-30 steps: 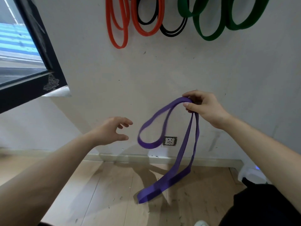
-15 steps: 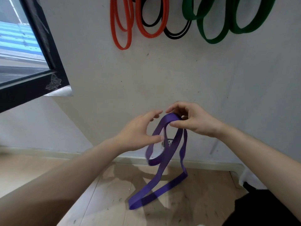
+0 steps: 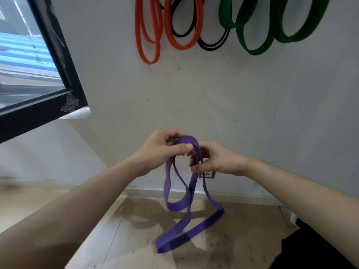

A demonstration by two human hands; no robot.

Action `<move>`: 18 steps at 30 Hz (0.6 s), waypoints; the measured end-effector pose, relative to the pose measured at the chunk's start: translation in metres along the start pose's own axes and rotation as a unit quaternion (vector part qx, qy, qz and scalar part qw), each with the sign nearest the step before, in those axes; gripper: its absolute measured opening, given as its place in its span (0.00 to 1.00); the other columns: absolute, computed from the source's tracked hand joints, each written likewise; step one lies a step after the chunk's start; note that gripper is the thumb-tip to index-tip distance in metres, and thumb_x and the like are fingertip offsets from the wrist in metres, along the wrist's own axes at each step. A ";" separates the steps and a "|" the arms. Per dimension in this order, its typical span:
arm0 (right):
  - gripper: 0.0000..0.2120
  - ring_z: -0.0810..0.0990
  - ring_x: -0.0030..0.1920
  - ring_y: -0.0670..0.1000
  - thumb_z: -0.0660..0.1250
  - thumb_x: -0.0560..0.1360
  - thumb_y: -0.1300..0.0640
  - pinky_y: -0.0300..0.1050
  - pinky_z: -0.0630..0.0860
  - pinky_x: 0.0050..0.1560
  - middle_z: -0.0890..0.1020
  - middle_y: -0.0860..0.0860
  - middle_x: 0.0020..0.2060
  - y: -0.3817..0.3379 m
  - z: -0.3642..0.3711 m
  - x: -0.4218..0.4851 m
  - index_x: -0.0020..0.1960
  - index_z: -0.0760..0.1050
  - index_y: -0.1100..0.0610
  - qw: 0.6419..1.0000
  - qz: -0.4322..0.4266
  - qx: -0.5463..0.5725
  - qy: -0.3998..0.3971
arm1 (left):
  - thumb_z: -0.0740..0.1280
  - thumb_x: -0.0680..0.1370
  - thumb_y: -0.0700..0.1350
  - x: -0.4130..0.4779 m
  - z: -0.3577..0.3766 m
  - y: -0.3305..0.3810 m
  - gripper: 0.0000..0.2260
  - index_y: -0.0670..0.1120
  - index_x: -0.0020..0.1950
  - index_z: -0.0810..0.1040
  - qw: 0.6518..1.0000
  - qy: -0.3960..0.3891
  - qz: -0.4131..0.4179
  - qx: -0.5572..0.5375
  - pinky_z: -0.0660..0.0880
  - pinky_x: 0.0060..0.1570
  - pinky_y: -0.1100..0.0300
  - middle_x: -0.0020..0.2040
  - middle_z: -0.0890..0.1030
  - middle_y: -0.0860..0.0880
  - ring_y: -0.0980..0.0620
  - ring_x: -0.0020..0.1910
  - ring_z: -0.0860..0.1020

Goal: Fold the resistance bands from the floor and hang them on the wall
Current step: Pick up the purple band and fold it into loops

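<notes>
A purple resistance band (image 3: 189, 228) hangs in front of the wall in two loops, a short one and a long one that reaches down toward the floor. Both hands hold its folded top at chest height. My left hand (image 3: 161, 150) pinches the top fold between thumb and curled fingers. My right hand (image 3: 217, 162) grips the strands just to the right, fingers curled round them. High on the wall hang orange bands (image 3: 149, 35), black bands (image 3: 211, 46) and green bands (image 3: 256, 45).
A black-framed window (image 3: 58, 55) stands open at the left, its lower corner jutting toward my left arm. A wall socket (image 3: 208, 174) sits low behind my right hand. Wooden floor (image 3: 120, 239) lies below, with a baseboard along the wall.
My left hand came in from the left and took hold of the band's top beside my right hand. The band's loops dropped from a swing to hang lower.
</notes>
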State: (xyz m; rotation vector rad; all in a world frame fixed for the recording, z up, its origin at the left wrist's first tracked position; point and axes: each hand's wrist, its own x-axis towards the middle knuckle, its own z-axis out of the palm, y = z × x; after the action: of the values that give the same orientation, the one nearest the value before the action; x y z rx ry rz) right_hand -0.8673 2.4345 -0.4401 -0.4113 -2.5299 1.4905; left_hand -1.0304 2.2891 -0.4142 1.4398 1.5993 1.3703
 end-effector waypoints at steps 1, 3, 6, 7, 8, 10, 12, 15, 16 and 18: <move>0.16 0.85 0.49 0.53 0.76 0.71 0.65 0.43 0.81 0.49 0.84 0.57 0.47 0.004 0.003 0.001 0.56 0.77 0.59 1.000 0.018 -0.004 -0.003 | 0.73 0.77 0.39 0.000 -0.002 0.003 0.06 0.43 0.53 0.83 1.000 0.017 0.002 -0.027 0.79 0.49 0.62 0.43 0.83 0.48 0.54 0.43 0.81; 0.14 0.84 0.47 0.52 0.77 0.71 0.64 0.40 0.80 0.45 0.84 0.58 0.47 0.013 0.006 0.002 0.54 0.78 0.60 0.999 0.047 -0.007 -0.010 | 0.71 0.78 0.38 0.001 -0.008 0.007 0.06 0.41 0.55 0.82 0.996 0.055 0.011 -0.069 0.78 0.48 0.64 0.42 0.81 0.49 0.54 0.41 0.80; 0.12 0.84 0.47 0.53 0.77 0.71 0.63 0.46 0.82 0.49 0.84 0.57 0.46 0.024 0.004 0.004 0.53 0.80 0.59 0.998 0.059 -0.013 -0.010 | 0.69 0.80 0.38 0.002 -0.022 0.009 0.07 0.40 0.56 0.81 0.989 0.096 0.021 -0.110 0.78 0.47 0.65 0.40 0.80 0.51 0.55 0.39 0.79; 0.12 0.84 0.48 0.55 0.77 0.71 0.63 0.48 0.82 0.52 0.84 0.58 0.47 0.025 0.000 0.005 0.53 0.80 0.59 0.998 0.060 -0.007 -0.003 | 0.69 0.80 0.38 0.003 -0.027 0.008 0.06 0.40 0.56 0.81 0.988 0.104 0.019 -0.111 0.78 0.47 0.65 0.40 0.80 0.51 0.54 0.39 0.79; 0.12 0.84 0.49 0.56 0.77 0.71 0.64 0.51 0.82 0.54 0.84 0.59 0.47 0.025 -0.004 0.005 0.53 0.80 0.59 0.998 0.060 0.006 0.008 | 0.69 0.80 0.38 0.002 -0.033 0.007 0.06 0.41 0.56 0.82 0.988 0.109 0.015 -0.106 0.78 0.47 0.65 0.39 0.80 0.51 0.54 0.39 0.79; 0.14 0.84 0.48 0.57 0.76 0.71 0.66 0.54 0.82 0.56 0.84 0.59 0.46 0.023 -0.014 0.004 0.54 0.78 0.60 0.997 0.054 0.030 0.041 | 0.72 0.77 0.40 0.000 -0.046 -0.001 0.08 0.41 0.55 0.82 0.991 0.105 0.001 -0.081 0.78 0.47 0.64 0.38 0.80 0.52 0.54 0.39 0.78; 0.14 0.84 0.47 0.55 0.75 0.71 0.68 0.54 0.81 0.56 0.85 0.59 0.45 0.016 -0.024 0.002 0.53 0.77 0.61 0.994 0.037 0.048 0.087 | 0.76 0.71 0.46 -0.003 -0.060 -0.011 0.16 0.42 0.55 0.82 0.995 0.091 -0.022 -0.041 0.77 0.49 0.59 0.37 0.80 0.50 0.53 0.39 0.79; 0.13 0.83 0.46 0.53 0.75 0.71 0.70 0.52 0.79 0.54 0.85 0.58 0.45 0.000 -0.033 0.001 0.52 0.77 0.60 0.983 -0.007 0.088 0.163 | 0.78 0.63 0.52 -0.010 -0.068 -0.021 0.23 0.46 0.55 0.83 0.996 0.045 -0.064 0.033 0.75 0.49 0.53 0.39 0.81 0.41 0.49 0.41 0.79; 0.14 0.82 0.46 0.52 0.76 0.70 0.69 0.49 0.79 0.53 0.84 0.57 0.45 -0.006 -0.034 0.002 0.52 0.78 0.58 0.979 -0.024 0.090 0.182 | 0.78 0.63 0.53 -0.011 -0.066 -0.023 0.22 0.48 0.55 0.83 0.995 0.023 -0.076 0.054 0.76 0.49 0.52 0.40 0.81 0.39 0.48 0.41 0.80; 0.15 0.80 0.43 0.49 0.77 0.69 0.68 0.44 0.79 0.49 0.83 0.53 0.43 -0.019 -0.032 0.003 0.52 0.78 0.57 0.975 -0.062 0.072 0.200 | 0.79 0.64 0.51 -0.011 -0.059 -0.024 0.19 0.49 0.54 0.84 0.994 -0.012 -0.086 0.066 0.77 0.51 0.49 0.40 0.82 0.42 0.49 0.41 0.80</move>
State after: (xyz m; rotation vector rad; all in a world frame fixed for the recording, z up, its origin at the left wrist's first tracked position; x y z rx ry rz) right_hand -0.8640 2.4529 -0.4077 -0.4677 -2.0830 1.3721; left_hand -1.0892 2.2640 -0.4211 1.3511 1.7825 1.1637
